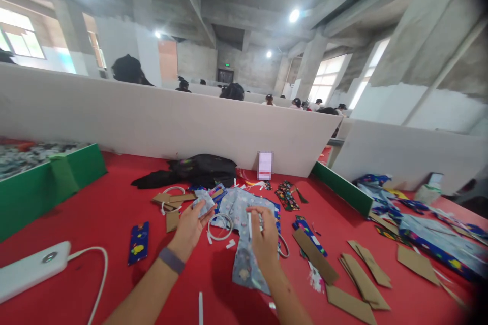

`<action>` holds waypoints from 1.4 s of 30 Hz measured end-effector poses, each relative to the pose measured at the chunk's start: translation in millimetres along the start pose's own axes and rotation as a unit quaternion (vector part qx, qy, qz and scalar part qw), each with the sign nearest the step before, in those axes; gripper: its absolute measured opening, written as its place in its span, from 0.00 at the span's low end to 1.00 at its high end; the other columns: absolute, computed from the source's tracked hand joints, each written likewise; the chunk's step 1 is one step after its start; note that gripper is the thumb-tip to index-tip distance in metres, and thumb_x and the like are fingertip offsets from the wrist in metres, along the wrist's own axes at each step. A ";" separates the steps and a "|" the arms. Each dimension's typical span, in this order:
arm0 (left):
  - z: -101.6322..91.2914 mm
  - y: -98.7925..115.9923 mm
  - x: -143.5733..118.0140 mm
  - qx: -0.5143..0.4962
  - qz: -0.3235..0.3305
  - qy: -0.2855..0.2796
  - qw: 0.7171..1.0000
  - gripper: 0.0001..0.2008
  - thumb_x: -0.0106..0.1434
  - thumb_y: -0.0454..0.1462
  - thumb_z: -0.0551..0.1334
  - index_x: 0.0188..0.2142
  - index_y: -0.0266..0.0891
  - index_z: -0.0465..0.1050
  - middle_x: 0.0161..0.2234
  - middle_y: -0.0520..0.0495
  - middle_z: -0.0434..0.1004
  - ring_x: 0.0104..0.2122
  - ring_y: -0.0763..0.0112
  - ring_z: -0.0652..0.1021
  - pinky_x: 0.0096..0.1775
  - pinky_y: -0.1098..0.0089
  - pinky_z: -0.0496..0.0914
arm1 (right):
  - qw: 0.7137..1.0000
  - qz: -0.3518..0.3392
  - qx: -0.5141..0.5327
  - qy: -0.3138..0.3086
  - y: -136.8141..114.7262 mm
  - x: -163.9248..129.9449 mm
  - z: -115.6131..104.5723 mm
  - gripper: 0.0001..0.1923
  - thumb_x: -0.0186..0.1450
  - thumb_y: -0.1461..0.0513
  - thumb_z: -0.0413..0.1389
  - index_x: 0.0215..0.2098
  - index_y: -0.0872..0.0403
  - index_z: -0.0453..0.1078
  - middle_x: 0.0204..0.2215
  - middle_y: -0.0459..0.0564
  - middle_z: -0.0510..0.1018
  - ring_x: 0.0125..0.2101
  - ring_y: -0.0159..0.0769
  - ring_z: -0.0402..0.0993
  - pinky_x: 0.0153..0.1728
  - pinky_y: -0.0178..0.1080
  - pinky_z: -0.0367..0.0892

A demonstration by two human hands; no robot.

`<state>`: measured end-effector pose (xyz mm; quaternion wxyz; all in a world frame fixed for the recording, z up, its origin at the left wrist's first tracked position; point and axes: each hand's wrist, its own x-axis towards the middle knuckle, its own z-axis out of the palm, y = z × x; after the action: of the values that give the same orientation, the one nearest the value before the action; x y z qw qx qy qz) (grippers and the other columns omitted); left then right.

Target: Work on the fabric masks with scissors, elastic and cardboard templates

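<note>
My left hand [189,229], a dark band on its wrist, holds a small pale grey-blue piece of patterned fabric [204,202] between thumb and fingers. My right hand [265,237] is closed over a larger sheet of the same pale fabric [247,264], with a narrow white strip [250,224] at its fingertips. The sheet lies spread on the red table and shows a dark blue edge on the right. Between my hands rests a white coiled cable [231,224]. Small white scraps [231,244] lie just below it.
Cardboard strips [314,256] lie to the right and a blue patterned strip [138,245] to the left. A white power bank [32,270] with a cable sits at front left. Behind are a black cloth bundle [204,168], a phone [265,165] and a white partition [183,119].
</note>
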<state>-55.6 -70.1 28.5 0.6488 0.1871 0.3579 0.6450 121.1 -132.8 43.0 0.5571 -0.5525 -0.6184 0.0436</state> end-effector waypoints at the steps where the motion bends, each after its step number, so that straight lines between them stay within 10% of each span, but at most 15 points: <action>1: -3.5 4.0 2.0 0.010 0.012 0.014 1.000 0.06 0.53 0.28 0.61 0.31 0.36 0.68 0.28 0.48 0.77 0.29 0.68 0.79 0.35 0.68 0.74 | 1.000 0.021 0.012 -0.010 1.9 5.3 -1.2 0.13 0.66 0.58 0.44 0.36 0.53 0.69 0.35 0.50 0.75 0.39 0.37 0.68 0.42 0.40 0.60; 6: -18.2 7.6 5.0 0.027 0.026 0.058 0.998 0.07 0.53 0.29 0.61 0.33 0.36 0.69 0.27 0.50 0.77 0.26 0.71 0.79 0.31 0.72 0.73 | 0.980 0.040 0.103 -0.163 12.1 22.6 3.4 0.07 0.57 0.58 0.55 0.26 0.52 0.73 0.25 0.45 0.77 0.32 0.37 0.68 0.37 0.38 0.59; 12: -29.9 3.5 -2.7 -0.003 -0.088 0.044 0.995 0.05 0.56 0.30 0.58 0.34 0.34 0.67 0.24 0.46 0.77 0.25 0.69 0.79 0.32 0.69 0.73 | 0.925 0.177 0.315 -0.116 25.7 55.6 26.1 0.13 0.55 0.54 0.57 0.21 0.55 0.72 0.14 0.43 0.70 0.18 0.29 0.62 0.23 0.33 0.57; 15: -27.6 0.4 -20.2 -0.022 -0.167 -0.020 0.985 0.08 0.58 0.32 0.55 0.36 0.32 0.68 0.30 0.39 0.79 0.33 0.63 0.80 0.37 0.66 0.73 | 0.886 0.222 0.404 -0.048 33.4 81.6 37.9 0.17 0.57 0.49 0.53 0.23 0.54 0.69 0.12 0.40 0.66 0.17 0.27 0.62 0.22 0.32 0.58; 19: -18.0 -22.1 -51.0 -0.051 -0.331 -0.239 0.912 0.10 0.58 0.35 0.55 0.35 0.30 0.71 0.36 0.36 0.78 0.35 0.63 0.79 0.37 0.69 0.72 | 0.818 0.260 0.512 0.030 39.3 105.2 45.7 0.16 0.59 0.48 0.49 0.24 0.51 0.64 0.12 0.37 0.61 0.20 0.28 0.66 0.24 0.32 0.62; 22: -11.5 -46.5 -64.6 0.006 -0.383 -0.255 0.888 0.07 0.55 0.33 0.56 0.29 0.30 0.72 0.26 0.41 0.78 0.28 0.65 0.79 0.36 0.67 0.71 | 0.769 0.276 0.574 0.062 40.7 107.8 48.2 0.15 0.60 0.51 0.49 0.23 0.51 0.62 0.11 0.38 0.61 0.20 0.28 0.67 0.25 0.32 0.63; 31: -10.1 -59.6 -63.7 0.022 -0.367 -0.292 0.883 0.05 0.50 0.29 0.58 0.29 0.31 0.71 0.27 0.43 0.77 0.28 0.67 0.78 0.35 0.70 0.68 | 0.670 0.324 0.660 0.100 59.1 98.2 51.6 0.12 0.62 0.55 0.47 0.24 0.51 0.63 0.12 0.37 0.62 0.19 0.28 0.68 0.23 0.32 0.63; 42: -5.3 -36.7 -62.5 0.049 -0.339 -0.309 0.887 0.05 0.54 0.32 0.57 0.29 0.33 0.71 0.32 0.38 0.79 0.35 0.60 0.79 0.35 0.68 0.70 | 0.653 0.342 0.671 0.078 57.8 99.9 34.3 0.08 0.61 0.57 0.51 0.27 0.51 0.64 0.12 0.35 0.63 0.19 0.26 0.68 0.23 0.31 0.63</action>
<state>-28.0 -135.5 13.0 0.8958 0.2760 0.2121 0.2765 155.6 -18.1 55.4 0.7681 -0.2016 -0.1419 0.5910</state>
